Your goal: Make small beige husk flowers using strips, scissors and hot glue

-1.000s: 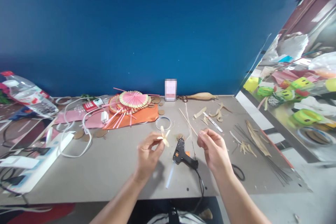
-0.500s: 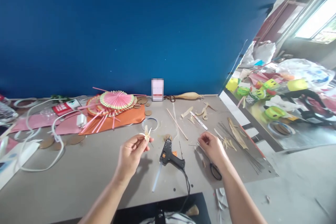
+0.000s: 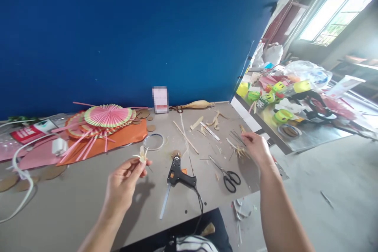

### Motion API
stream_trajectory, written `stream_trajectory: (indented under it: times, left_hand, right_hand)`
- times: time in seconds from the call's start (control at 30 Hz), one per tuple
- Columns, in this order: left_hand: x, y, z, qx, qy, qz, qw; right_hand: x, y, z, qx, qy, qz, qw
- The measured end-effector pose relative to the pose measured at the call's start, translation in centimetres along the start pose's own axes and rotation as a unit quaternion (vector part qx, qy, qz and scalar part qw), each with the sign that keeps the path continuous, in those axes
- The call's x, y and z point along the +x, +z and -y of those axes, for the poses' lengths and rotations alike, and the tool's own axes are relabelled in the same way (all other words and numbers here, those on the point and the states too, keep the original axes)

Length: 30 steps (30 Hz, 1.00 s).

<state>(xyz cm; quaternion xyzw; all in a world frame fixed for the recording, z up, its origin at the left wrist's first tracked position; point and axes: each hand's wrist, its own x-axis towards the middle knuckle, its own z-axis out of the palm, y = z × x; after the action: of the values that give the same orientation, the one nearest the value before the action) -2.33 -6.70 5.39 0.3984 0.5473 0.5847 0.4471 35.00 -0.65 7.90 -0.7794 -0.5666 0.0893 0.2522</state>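
My left hand (image 3: 130, 175) pinches a small cream flower-like piece of dried strips (image 3: 143, 154) between thumb and fingers, above the table. My right hand (image 3: 256, 147) is at the right side of the table, over a bundle of thin wires (image 3: 235, 138); its fingers are drawn together, and their tips are partly hidden. Pale husk scraps (image 3: 241, 151) lie just beneath it. Between the hands rests a black glue gun (image 3: 181, 177) with a clear glue stick (image 3: 164, 201) in its back. Black-handled scissors (image 3: 226, 174) lie right of it, slightly spread.
Pink and green paper fans (image 3: 108, 116) lie on an orange sheet (image 3: 132, 133) at the left. A roll of tape (image 3: 153, 141), a wooden stick (image 3: 186, 138) and a white marked strip (image 3: 210, 131) lie farther back. A blue panel (image 3: 132, 39) stands behind the table.
My right hand has moved right, away from the scissors to the wires, leaving the scissors in full view. My left hand still holds the flower-like piece. The view has turned right.
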Motion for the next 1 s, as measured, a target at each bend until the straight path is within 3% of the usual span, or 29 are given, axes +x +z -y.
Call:
stream_trajectory:
  times: [0.33,0.7,0.8,1.0]
  left_hand:
    - [-0.4,0.7,-0.2,-0.006,0.004,0.028,1.000]
    - [-0.3,1.4,-0.4,-0.013,0.017,0.040,0.999]
    - [-0.4,1.4,-0.4,-0.013,0.024,0.045,0.999]
    - [-0.4,1.5,-0.9,-0.035,-0.007,0.055,0.998]
  right_hand:
    - [0.4,1.9,-2.1,-0.162,0.083,0.100,0.978]
    - [-0.1,2.9,-3.9,-0.211,0.143,0.158,0.954]
    - [0.0,2.9,-3.9,-0.211,0.147,0.165,0.952]
    - [0.1,2.3,-3.0,-0.200,0.137,0.116,0.963]
